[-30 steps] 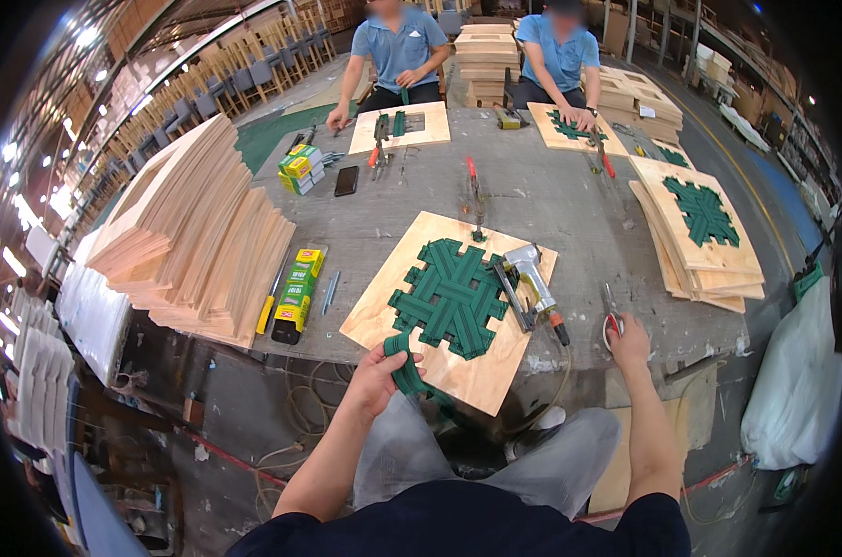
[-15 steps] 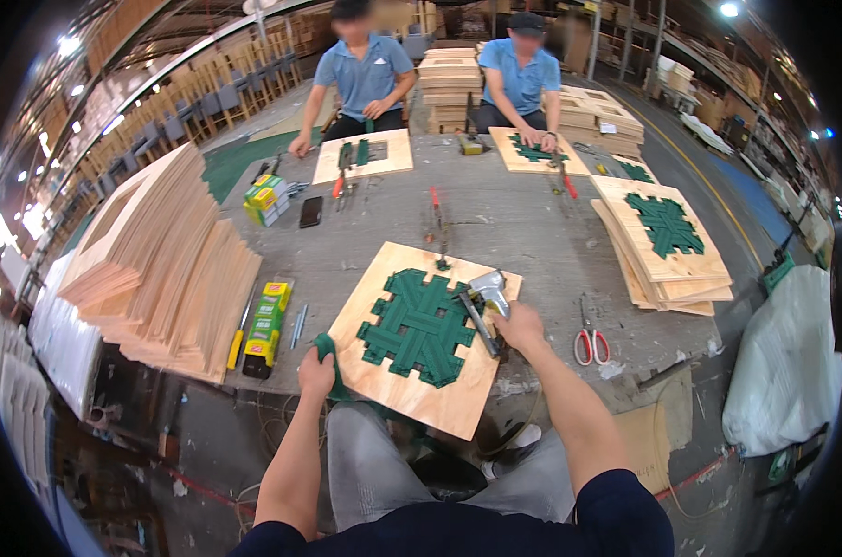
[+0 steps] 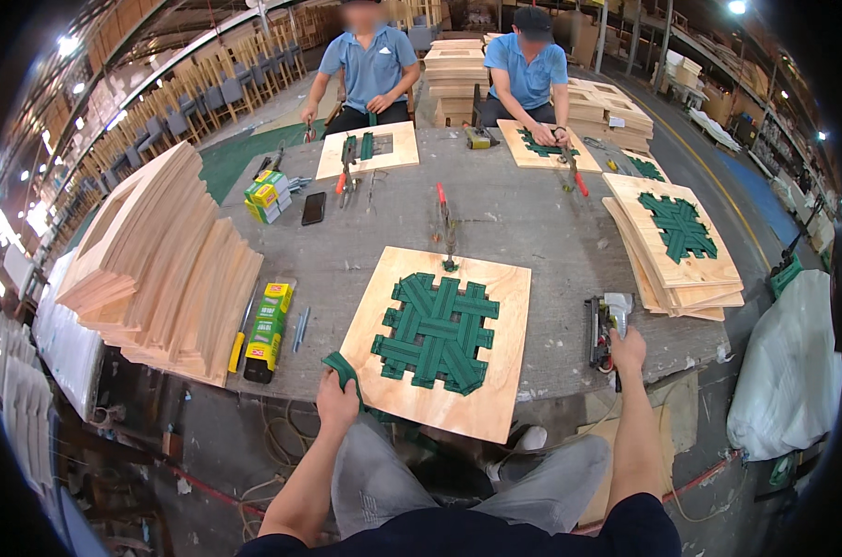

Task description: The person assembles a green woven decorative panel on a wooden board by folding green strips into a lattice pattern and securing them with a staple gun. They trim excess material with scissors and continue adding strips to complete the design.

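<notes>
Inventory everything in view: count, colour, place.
Front board: one, pale wood, table front
Webbing panel: one, green, on front board
Strap: one, green, front left
Fastener gun: one, silver/black, front right
Board stacks: several, pale, left, right, behind
Red-handled tools: at least three, table
Packages: several, green/yellow, left
Phone: one, dark, left
Table: one, grey, centre
Co-workers: two, blue shirts, opposite
Chairs: many, grey, background left
Left hand: one, bare, on strap
Right hand: one, bare, on gun
</notes>
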